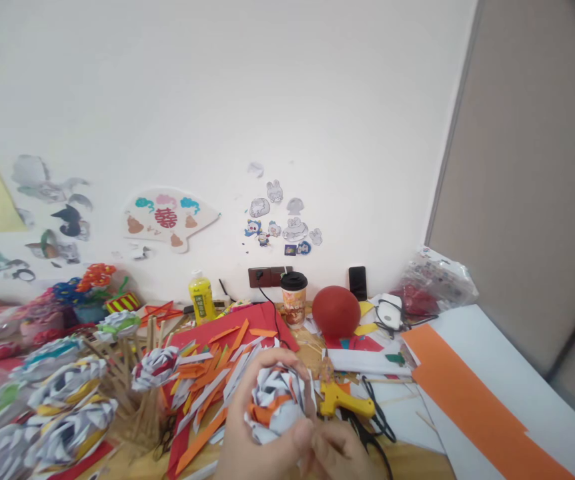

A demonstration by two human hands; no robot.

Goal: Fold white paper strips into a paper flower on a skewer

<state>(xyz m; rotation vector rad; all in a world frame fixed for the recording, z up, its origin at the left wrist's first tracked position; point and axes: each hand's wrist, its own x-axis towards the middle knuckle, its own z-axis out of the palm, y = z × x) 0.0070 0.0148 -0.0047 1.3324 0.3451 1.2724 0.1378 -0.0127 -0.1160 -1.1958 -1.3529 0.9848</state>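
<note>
"What do you have in your hands?"

"My left hand [247, 450] is curled around a paper ball [282, 417] of white and orange folded strips, above the front of the tabletop [417, 463]"

"And the other one?"

"My right hand [340, 453] sits just beside it, fingers bent in near my left thumb; I cannot tell whether they pinch anything"

"What is around you?"

"A yellow glue gun [345, 400] lies just right of the ball, loose paper strips [207, 373] spread to its left over red paper [262, 317], and a lidded cup [294, 303] stands behind, near a red round object [336, 312]"
</note>
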